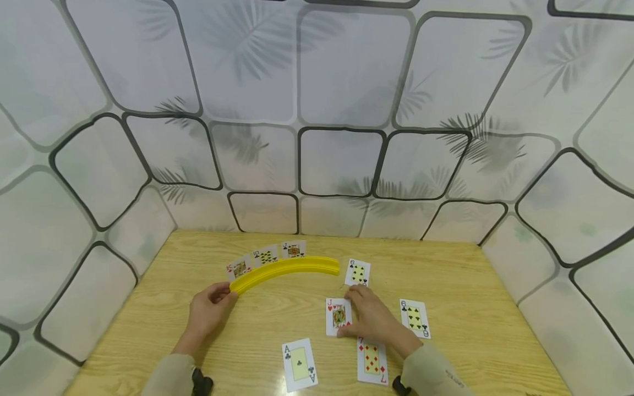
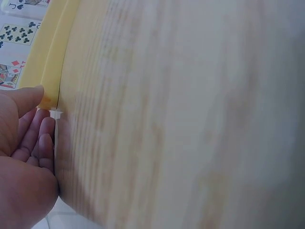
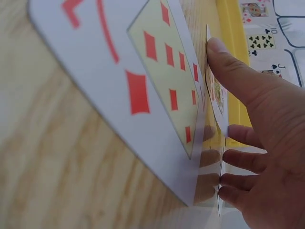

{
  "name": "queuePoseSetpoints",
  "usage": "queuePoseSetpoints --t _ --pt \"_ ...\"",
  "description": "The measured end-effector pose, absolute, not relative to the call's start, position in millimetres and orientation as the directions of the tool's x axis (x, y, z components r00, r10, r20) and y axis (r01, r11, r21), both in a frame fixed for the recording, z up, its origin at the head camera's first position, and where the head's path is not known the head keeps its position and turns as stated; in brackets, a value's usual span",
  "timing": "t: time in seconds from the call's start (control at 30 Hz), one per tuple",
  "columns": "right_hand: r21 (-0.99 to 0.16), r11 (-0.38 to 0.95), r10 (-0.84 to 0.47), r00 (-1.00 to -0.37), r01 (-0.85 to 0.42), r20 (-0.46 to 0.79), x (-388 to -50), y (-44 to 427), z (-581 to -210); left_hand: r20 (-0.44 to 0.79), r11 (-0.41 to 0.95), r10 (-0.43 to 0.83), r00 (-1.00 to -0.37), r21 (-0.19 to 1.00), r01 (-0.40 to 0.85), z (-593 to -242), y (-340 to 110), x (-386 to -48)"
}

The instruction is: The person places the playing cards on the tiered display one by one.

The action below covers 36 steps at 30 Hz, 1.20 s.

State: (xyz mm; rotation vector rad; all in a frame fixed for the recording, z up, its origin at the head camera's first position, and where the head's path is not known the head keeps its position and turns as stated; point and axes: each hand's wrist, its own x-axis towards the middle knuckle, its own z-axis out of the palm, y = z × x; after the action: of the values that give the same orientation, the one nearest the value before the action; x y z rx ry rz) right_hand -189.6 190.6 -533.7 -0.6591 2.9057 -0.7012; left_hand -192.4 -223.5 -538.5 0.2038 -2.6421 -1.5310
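Observation:
My left hand [image 1: 210, 311] grips the near left end of a curved yellow card holder [image 1: 287, 267], thumb on top in the left wrist view. Three playing cards stand in it: a red face card [image 1: 240, 268], a ten of clubs [image 1: 266, 256] and a black jack [image 1: 294, 249]. With thumb and forefinger, my right hand [image 1: 373, 316] holds a jack of hearts [image 1: 338, 314] by opposite edges. The right wrist view shows this card [image 3: 217, 93] tilted up off the table. Just below that hand lies a seven of diamonds [image 1: 372, 363].
An ace of clubs [image 1: 299, 364] lies face up near the front. One black six [image 1: 358, 270] is beyond my right hand, and a six of clubs [image 1: 415, 319] lies to its right. Patterned walls [image 1: 342, 165] enclose the wooden table [image 1: 465, 291] at the back and sides.

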Motion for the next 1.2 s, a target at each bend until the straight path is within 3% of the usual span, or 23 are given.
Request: queuePoseSetpoints --t 0.6,0.87,1.2 --pt "-0.644 0.704 -0.334 -0.940 -0.299 0.071 -186 176 -526 -0.003 0.499 -0.158 -0.987 0.863 -0.082 -540 -224 -194" --pt "-0.709 0.620 -0.352 -0.927 -0.335 0.130 -195 173 -525 -0.004 0.494 -0.156 -0.988 0.866 -0.082 -541 -224 -194" --pt "-0.801 0.550 -0.300 -0.951 -0.236 0.075 -211 170 -512 0.002 0.491 -0.152 -0.988 0.868 -0.074 -543 -225 -195"
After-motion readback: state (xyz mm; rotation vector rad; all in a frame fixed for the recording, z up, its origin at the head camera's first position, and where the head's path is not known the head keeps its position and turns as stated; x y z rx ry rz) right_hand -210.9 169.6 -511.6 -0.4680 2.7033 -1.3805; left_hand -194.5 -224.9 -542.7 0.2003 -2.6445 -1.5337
